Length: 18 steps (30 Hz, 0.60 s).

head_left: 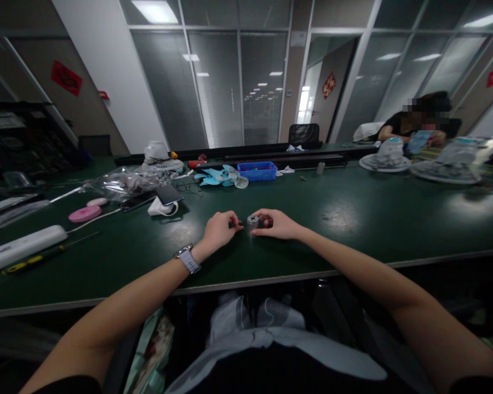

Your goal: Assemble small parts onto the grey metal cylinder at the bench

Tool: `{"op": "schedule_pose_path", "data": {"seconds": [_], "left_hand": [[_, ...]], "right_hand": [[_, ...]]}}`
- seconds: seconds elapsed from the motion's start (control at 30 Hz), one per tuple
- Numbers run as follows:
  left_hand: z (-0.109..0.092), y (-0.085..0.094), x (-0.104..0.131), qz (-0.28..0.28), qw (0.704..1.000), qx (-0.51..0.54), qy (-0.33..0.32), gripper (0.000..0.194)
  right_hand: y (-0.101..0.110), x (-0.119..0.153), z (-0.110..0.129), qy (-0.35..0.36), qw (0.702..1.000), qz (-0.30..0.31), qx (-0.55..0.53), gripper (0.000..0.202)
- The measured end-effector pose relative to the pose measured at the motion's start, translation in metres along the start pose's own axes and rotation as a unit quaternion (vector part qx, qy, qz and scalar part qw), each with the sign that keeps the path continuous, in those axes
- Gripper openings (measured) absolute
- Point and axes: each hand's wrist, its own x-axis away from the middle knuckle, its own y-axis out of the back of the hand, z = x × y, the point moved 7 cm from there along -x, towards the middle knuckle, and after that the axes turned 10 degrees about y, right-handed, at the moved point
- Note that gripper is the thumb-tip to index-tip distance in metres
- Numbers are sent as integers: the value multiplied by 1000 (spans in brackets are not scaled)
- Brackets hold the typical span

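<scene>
A small silver metal cylinder [252,224] with a dark mark on its top stands upright on the green table near its front edge. My right hand [280,224] grips it from the right, thumb in front and fingers behind. Just left of the cylinder is my left hand [221,229], its fingers curled and pinched together. Whether something tiny sits between those fingertips is too small to make out. The left fingertips are close to the cylinder but appear apart from it.
A blue bin [257,171], light-blue fan blades [217,176] and clear plastic bags [123,183] lie further back. At left are a white power strip [24,249], a yellow-handled screwdriver [33,261] and a pink disc [85,214]. Another person [414,123] sits at far right.
</scene>
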Motion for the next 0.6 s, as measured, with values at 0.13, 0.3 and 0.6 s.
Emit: {"op": "schedule_pose_path", "data": {"seconds": [0.13, 0.3, 0.6], "left_hand": [[-3, -1, -2, 15, 999, 13, 37, 17], [-36, 16, 3, -84, 987, 121, -58, 23], [-61, 7, 11, -68, 987, 63, -131, 17]], "right_hand": [[-1, 0, -1, 5, 1000, 0, 2, 52], [-2, 0, -2, 6, 1000, -1, -3, 52], [0, 0, -2, 35, 999, -4, 11, 52]]}}
